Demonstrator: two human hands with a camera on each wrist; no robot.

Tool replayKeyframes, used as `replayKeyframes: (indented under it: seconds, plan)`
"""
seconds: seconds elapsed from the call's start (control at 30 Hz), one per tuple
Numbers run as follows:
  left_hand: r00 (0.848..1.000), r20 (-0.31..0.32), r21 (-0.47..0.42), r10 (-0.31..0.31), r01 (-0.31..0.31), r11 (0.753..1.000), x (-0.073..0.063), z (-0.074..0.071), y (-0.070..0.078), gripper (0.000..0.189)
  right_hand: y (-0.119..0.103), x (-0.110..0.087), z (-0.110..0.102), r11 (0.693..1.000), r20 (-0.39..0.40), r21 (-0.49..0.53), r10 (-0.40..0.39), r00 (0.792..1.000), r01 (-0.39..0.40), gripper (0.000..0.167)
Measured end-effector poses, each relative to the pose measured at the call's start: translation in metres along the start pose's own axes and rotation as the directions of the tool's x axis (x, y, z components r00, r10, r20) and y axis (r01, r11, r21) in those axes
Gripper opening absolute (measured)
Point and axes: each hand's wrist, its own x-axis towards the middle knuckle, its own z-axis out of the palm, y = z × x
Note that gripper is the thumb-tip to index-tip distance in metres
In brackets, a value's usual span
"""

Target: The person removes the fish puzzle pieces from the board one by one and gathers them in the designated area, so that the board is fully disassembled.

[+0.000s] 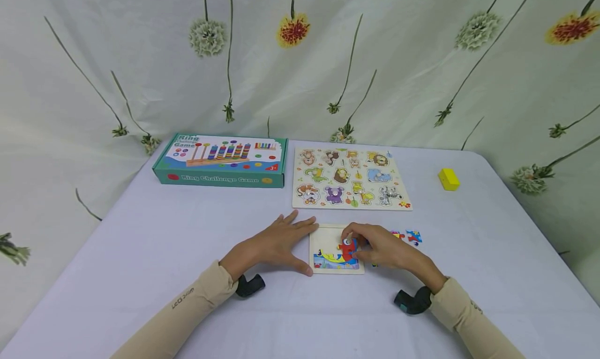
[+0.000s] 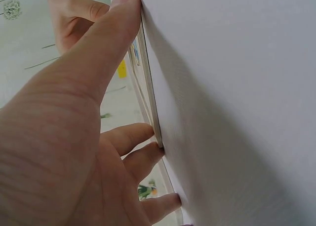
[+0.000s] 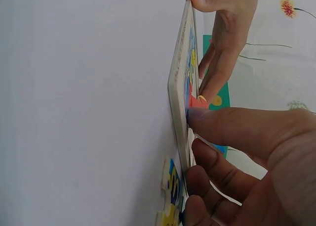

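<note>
A small wooden jigsaw tray (image 1: 325, 237) lies on the table, its lower part filled with blue and yellow picture pieces (image 1: 330, 262). My right hand (image 1: 386, 247) pinches a red puzzle piece (image 1: 347, 249) between thumb and fingers, over the tray's right half. In the right wrist view the thumb (image 3: 232, 129) presses close to the red piece, low against the tray. My left hand (image 1: 278, 243) spreads along the tray's left side, thumb at the near corner and fingertips by the far one. The left wrist view shows that thumb (image 2: 116, 33) on the tray's edge.
Loose puzzle pieces (image 1: 414, 237) lie right of the tray, partly behind my right hand. Beyond it is an animal puzzle board (image 1: 323, 174). A green-edged Ring Challenge Game box (image 1: 220, 179) stands at back left, and a yellow block (image 1: 449, 180) sits at back right.
</note>
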Motion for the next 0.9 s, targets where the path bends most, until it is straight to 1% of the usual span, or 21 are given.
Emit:
replayKeyframes:
  seconds: [0.27,0.67,0.9]
  plan:
    - [1.0,0.004,-0.004,-0.001,0.001,1.0,-0.0005,-0.0008,0.0006,0.102,-0.0006,-0.0002,0.0,1.0,-0.002,0.016,0.015,1.0,-0.015,0.035]
    - [1.0,0.004,-0.011,0.008,-0.008,1.0,-0.0005,-0.0003,-0.0008,0.102,-0.0001,-0.0008,0.0009,1.0,-0.016,0.008,0.019,1.0,-0.019,0.036]
    - [1.0,0.009,0.001,-0.001,0.001,1.0,0.0,0.0,-0.0005,0.102,-0.0017,-0.0012,-0.0004,1.0,-0.025,0.014,0.018,1.0,-0.018,0.035]
